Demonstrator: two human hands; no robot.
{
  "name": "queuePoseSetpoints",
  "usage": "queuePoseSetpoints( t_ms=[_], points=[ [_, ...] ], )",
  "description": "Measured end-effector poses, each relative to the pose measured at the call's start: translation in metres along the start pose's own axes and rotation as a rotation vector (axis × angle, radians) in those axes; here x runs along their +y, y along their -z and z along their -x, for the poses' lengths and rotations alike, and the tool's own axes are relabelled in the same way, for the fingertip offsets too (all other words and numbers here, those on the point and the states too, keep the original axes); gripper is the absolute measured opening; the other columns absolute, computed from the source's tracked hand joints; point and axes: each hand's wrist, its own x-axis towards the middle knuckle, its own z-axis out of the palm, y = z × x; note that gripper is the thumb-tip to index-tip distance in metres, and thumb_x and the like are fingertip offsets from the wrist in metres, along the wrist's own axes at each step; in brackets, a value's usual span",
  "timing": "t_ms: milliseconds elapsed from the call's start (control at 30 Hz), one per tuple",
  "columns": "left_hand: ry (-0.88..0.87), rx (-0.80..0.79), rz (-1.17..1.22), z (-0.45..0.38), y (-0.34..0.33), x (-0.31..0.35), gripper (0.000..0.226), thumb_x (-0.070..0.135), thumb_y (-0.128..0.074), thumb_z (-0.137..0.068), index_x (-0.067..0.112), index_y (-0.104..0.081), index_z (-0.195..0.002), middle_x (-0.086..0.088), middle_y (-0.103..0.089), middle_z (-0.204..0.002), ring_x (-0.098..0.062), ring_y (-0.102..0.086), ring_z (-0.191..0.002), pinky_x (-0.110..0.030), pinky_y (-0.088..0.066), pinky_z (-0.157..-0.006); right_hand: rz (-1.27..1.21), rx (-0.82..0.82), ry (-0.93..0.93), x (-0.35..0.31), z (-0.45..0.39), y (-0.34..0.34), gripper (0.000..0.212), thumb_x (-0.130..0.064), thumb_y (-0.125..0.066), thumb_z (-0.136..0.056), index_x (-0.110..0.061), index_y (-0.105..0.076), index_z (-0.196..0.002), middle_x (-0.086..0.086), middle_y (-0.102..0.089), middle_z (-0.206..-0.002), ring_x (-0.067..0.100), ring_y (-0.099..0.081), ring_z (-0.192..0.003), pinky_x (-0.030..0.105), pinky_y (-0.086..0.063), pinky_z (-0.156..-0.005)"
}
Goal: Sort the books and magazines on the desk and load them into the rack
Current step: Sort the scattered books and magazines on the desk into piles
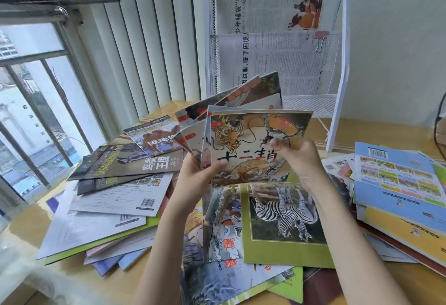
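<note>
Desk: the pale wooden desk carries loose heaps of thin books and magazines, apparently not yet sorted.
Rack: the white wire-mesh rack stands at the desk's far edge; its upper pockets hold clipped newspapers, and the lowest pocket looks free for loading.
Fan of books: a fan of thin paperback picture books is held up between desk and rack, spread so each cover shows, likely for matching a set.
Front book: the dragon-cover book faces the camera.
Left hand: the left hand grips the fan's lower corner, thumb pressed on the front cover.
Right hand: the right hand pinches the dragon-cover book, probably to align it.
</note>
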Motion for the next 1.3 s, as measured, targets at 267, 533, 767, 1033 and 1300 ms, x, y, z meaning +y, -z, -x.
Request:
queuePoseSetpoints(
  t_ms=[267, 533, 767, 1033, 1300],
  points=[
    [0.088, 0.047, -0.074, -0.001, 0.0, -0.017, 0.037, 0.013, -0.071, -0.082, 0.019, -0.053, -0.113, -0.005, -0.072, -0.103, -0.018, -0.07, -0.092, -0.031, -0.057, -0.081, 0.161, -0.146, -0.101, 0.014, 0.008, -0.014, 0.046, -0.035, -0.07, -0.08, -0.022, -0.051, -0.12, -0.016, -0.058, -0.115, 0.006, -0.058, -0.106, 0.021, -0.05, -0.087],
    [0.201, 0.492, -0.061, -0.009, 0.041, -0.007, 0.037, 0.016, -0.074, -0.074, 0.013, -0.05, -0.102, -0.012, -0.065, -0.096, -0.02, -0.069, -0.074, -0.035, -0.059, -0.062, 0.813, -0.474, -0.099, 0.015, 0.039, -0.038, 0.086, -0.07, -0.044, -0.081, -0.038, -0.003, -0.15, -0.008, -0.008, -0.158, 0.018, -0.01, -0.145, 0.051, -0.006, -0.116],
    [0.375, 0.565, -0.065, 0.001, 0.062, -0.009, 0.029, 0.012, -0.07, -0.08, 0.015, -0.045, -0.094, -0.013, -0.063, -0.091, -0.029, -0.064, -0.073, -0.033, -0.051, -0.053, 1.023, -0.591, -0.132, 0.027, 0.053, -0.036, 0.059, -0.042, -0.032, -0.1, -0.044, 0.002, -0.148, -0.02, 0.013, -0.149, 0.013, 0.012, -0.145, 0.063, 0.016, -0.109],
    [0.363, 0.607, -0.037, 0.006, 0.064, -0.016, 0.029, 0.009, -0.071, -0.081, 0.014, -0.045, -0.094, -0.006, -0.056, -0.086, -0.02, -0.056, -0.076, -0.034, -0.045, -0.07, 1.217, -0.559, -0.097, 0.008, 0.056, -0.039, 0.05, -0.036, -0.031, -0.102, -0.026, -0.021, -0.15, -0.003, -0.007, -0.159, 0.013, -0.004, -0.147, 0.062, 0.016, -0.109],
    [0.368, 0.616, -0.048, 0.006, 0.061, -0.019, 0.03, 0.007, -0.067, -0.084, 0.02, -0.04, -0.08, -0.001, -0.051, -0.079, -0.013, -0.05, -0.066, -0.028, -0.04, -0.055, 1.297, -0.894, -0.077, 0.005, 0.093, -0.055, 0.137, -0.095, -0.044, -0.051, -0.027, 0.033, -0.142, 0.0, 0.047, -0.141, 0.019, 0.046, -0.128, 0.065, 0.021, -0.105]
  ],
)
